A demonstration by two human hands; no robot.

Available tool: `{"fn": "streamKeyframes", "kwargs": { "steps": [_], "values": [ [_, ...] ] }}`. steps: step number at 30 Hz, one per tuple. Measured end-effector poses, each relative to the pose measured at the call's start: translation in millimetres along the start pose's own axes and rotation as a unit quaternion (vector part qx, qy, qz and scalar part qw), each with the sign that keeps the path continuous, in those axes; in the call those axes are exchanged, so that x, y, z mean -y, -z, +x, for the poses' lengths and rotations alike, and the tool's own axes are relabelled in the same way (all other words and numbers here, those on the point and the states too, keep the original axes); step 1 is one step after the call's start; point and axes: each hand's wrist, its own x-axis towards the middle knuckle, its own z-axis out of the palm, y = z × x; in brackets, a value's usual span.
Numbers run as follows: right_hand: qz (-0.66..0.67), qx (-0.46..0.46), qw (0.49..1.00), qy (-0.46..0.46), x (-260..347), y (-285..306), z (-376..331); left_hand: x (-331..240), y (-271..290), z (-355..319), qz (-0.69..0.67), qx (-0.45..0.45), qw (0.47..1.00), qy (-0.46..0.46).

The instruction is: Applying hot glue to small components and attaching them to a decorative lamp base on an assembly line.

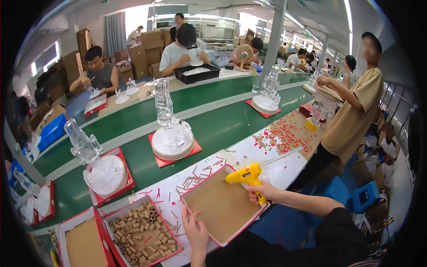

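Note:
My right hand [265,192] is wrapped round the handle of a yellow glue gun [244,175]. A long clear glue stick [281,156] pokes out of its back, and its nozzle is over the far end of a shallow box [222,206] with a brown base and a red-and-white rim. At the box's left edge is my left hand [195,228], fingers stretched out and apart, seemingly touching the rim. Left of that hand lies a red-edged box [106,219] full of short brown cardboard tubes [142,229].
Another brown-bottomed box [84,242] lies far left. Clear decorated pieces on round white bases [172,141] stand along the green conveyor [213,141]. Brown strips and red bits [284,135] litter the white table. A standing person [356,100] works at right; others sit across the belt.

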Motion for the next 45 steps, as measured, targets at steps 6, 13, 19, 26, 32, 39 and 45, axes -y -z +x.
{"fn": "streamKeyframes", "kwargs": {
  "steps": [6, 13, 19, 26, 32, 39, 45],
  "values": [
    [-0.034, -0.015, 0.999, -0.020, -2, -7, -3, 13, 0, -10, -0.005, -0.003, 1.000, 0.020],
    [-0.042, -0.055, 0.998, 0.004, 10, 1, 4, 6, -5, 12, 0.008, -0.001, 1.000, -0.016],
    [-0.063, -0.051, 0.997, 0.008, 5, 4, 2, 4, -4, 5, -0.028, -0.004, 0.999, 0.015],
    [0.020, -0.010, 0.999, -0.031, 21, -13, -28, 6, -1, -4, -0.006, -0.002, 1.000, 0.017],
    [-0.032, 0.139, 0.989, -0.025, 6, -16, -56, 2, -2, 4, 0.015, -0.002, 1.000, -0.005],
    [-0.052, 0.097, 0.992, -0.060, -9, -20, -56, 2, -6, 8, 0.023, -0.001, 1.000, -0.007],
    [-0.031, 0.066, 0.994, -0.075, -13, -20, -56, 2, -5, 5, 0.031, 0.000, 0.999, -0.006]
  ]
}}
